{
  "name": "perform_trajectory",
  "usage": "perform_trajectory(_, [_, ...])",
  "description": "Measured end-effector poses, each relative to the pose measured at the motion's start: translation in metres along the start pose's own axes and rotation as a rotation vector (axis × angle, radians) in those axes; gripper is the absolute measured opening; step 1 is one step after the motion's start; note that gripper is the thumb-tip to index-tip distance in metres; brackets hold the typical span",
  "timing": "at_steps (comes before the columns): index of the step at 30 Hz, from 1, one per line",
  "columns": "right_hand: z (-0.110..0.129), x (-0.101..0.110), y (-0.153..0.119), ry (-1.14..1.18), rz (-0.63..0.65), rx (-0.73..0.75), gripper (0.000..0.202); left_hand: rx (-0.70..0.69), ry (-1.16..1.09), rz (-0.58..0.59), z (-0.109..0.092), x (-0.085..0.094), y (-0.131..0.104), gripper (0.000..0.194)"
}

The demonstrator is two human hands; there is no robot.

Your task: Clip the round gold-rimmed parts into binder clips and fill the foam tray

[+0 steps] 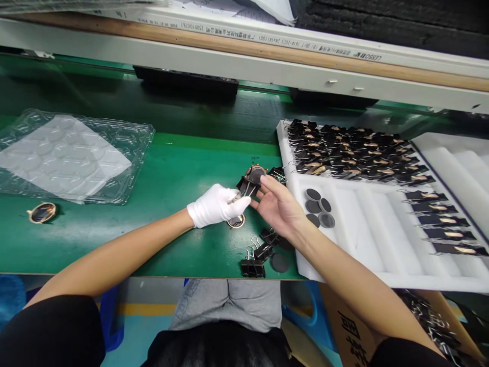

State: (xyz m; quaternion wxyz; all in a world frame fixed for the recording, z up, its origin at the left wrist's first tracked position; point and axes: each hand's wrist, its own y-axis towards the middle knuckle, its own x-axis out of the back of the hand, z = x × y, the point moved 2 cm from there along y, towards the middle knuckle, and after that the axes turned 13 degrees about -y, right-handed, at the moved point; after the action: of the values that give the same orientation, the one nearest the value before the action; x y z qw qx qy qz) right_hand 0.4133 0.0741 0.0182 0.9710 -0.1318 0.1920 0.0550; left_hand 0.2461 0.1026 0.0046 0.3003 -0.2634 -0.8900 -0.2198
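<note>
My left hand (pixel 216 205), in a white glove, pinches the wire handles of a black binder clip (pixel 243 185) over the middle of the green table. The clip is at the edge of a round piece with a dark disc (pixel 255 176) on its face. My bare right hand (pixel 278 204) holds that round piece from the right, thumb on the disc, palm up. Just below my left hand lies another round piece with a light rim (pixel 236 221). Several loose binder clips (pixel 252 268) and a dark disc (pixel 279 262) rest near the table's front edge.
At right, a white foam tray (pixel 367 214) holds rows of clipped pieces (pixel 351 148) and several dark discs (pixel 313 206). A clear plastic tray (pixel 139 168) with a white sheet (pixel 64 153) sits at left, near a round piece (pixel 43 212). A shelf edge (pixel 244 66) crosses behind.
</note>
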Motion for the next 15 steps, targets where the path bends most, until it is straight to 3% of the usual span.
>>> perform_trajectory(6, [0.0029, -0.0003, 0.0004, -0.124, 0.001, 0.056, 0.033, 0.077, -0.099, 0.03, -0.0065, 0.0046, -0.0002, 0.05])
perform_trajectory(15, [-0.0018, 0.0001, 0.0004, -0.087, 0.018, 0.053, 0.033, -0.057, 0.057, 0.004, -0.0019, -0.0002, 0.0003, 0.044])
